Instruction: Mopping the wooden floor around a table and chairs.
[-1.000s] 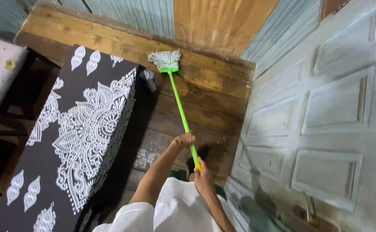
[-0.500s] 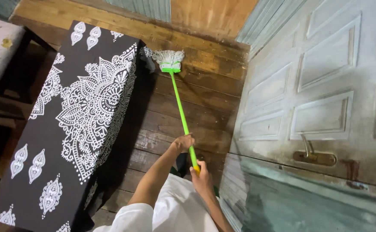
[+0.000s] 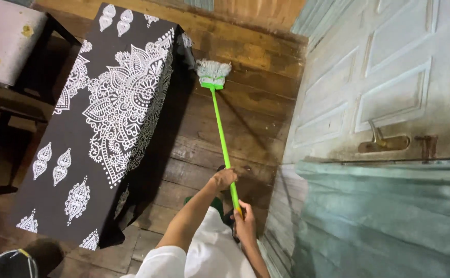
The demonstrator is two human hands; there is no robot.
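Pulled back a little from the wall, the mop head (image 3: pixel 213 73) now sits on the wood floor (image 3: pixel 245 108) beside the black patterned cloth (image 3: pixel 101 128), with left hand (image 3: pixel 224 178) and right hand (image 3: pixel 245 225) both wrapped around the green mop stick (image 3: pixel 222 136).

I'm seeing a green-handled mop (image 3: pixel 223 139) leaning toward twelve o'clock. Its pale string head (image 3: pixel 213 71) is resting on the dark wooden planks.

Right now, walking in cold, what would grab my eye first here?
Probably the bright green mop, gripped by the left hand and the right hand, its pale head on the wooden floor. Left of it lies a black cloth with bold white ornaments, and a panelled door fills the right.
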